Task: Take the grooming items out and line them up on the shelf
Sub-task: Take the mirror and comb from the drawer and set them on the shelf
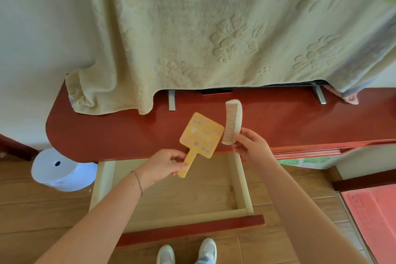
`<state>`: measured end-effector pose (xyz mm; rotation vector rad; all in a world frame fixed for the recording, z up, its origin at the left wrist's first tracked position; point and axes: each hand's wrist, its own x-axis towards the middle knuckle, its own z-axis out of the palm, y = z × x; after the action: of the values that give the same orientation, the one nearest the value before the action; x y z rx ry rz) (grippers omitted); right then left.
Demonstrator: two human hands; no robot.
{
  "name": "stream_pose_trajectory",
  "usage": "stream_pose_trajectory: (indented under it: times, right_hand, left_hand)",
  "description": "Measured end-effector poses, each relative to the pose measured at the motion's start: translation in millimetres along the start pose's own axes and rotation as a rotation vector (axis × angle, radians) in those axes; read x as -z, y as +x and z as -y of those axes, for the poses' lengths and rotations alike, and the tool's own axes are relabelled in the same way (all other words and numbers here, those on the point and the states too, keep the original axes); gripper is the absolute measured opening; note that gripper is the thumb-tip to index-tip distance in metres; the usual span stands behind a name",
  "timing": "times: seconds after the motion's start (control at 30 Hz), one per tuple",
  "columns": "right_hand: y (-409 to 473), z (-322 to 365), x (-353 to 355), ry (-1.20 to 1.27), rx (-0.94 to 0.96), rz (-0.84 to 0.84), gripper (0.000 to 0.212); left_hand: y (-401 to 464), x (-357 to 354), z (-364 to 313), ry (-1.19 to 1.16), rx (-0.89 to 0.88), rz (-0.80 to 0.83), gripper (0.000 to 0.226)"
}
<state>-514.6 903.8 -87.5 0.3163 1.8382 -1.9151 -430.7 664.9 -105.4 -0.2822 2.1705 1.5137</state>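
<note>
Comb (pixel 232 122) in right hand (pixel 250 146); mirror (pixel 200 136) in left hand (pixel 165 166)

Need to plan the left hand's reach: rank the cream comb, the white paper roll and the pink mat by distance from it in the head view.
1. Cream comb, just right, in the right hand.
2. White paper roll, on the floor, left of the left hand.
3. Pink mat, far right.

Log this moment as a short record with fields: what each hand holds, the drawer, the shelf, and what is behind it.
left hand: grips the handle of the yellow hand mirror, patterned back facing up
right hand: holds the lower end of the cream comb
drawer: pulled open, visible part bare
shelf: red-brown; both items over its front edge
behind: pale embossed towel draped down onto the shelf
</note>
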Motion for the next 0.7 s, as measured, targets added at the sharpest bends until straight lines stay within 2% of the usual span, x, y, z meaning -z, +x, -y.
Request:
stream_pose_trajectory:
  times: [0.13,0.27,0.47,0.6,0.7]
  right_hand:
    - [21,6,-4,-0.173,-0.041,-0.084,0.015]
    - [49,6,-4,-0.273,-0.099,-0.158,0.013]
    - [83,4,-10,-0.394,-0.123,-0.156,0.01]
    - [93,-1,-16,-0.495,-0.111,-0.157,0.014]
    - [94,-3,-20,-0.569,-0.081,-0.155,0.015]
  left_hand:
    - [24,-3,-18,-0.061,-0.023,-0.148,0.008]
    - [52,-5,-27,-0.096,0.018,-0.258,0.017]
    - [82,-8,-30,-0.074,0.077,-0.297,0.014]
    - [93,-9,-31,-0.146,0.131,-0.296,0.009]
    - [99,-7,-29,-0.138,0.159,-0.289,0.012]
